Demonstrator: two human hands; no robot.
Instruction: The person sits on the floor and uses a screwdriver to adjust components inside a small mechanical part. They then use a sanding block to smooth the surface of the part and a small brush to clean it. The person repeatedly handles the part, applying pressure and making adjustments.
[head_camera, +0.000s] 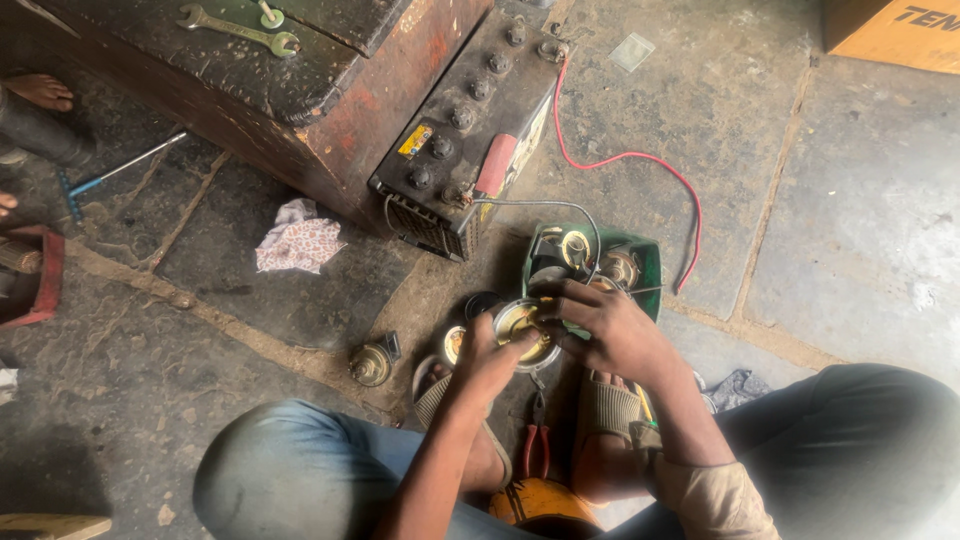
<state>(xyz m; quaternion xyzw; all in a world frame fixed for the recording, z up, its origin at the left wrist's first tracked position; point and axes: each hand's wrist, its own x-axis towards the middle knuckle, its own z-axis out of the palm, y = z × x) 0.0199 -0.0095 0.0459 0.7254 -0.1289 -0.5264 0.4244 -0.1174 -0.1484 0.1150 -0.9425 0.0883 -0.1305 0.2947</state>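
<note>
I squat on a stone floor. My left hand and my right hand both grip a round metal horn-like part with a brass-coloured face, held just above the floor. The left hand's fingers curl over its near rim, and the right hand's fingers press on its far right edge. Just behind it stands a green tray with similar round parts. Two more round parts, one beside my left hand and one farther left, lie on the floor.
A black vehicle battery lies against a rusty metal box with wrenches on top. A red wire and a grey wire run from the battery. Red-handled pliers lie between my feet. A rag lies left.
</note>
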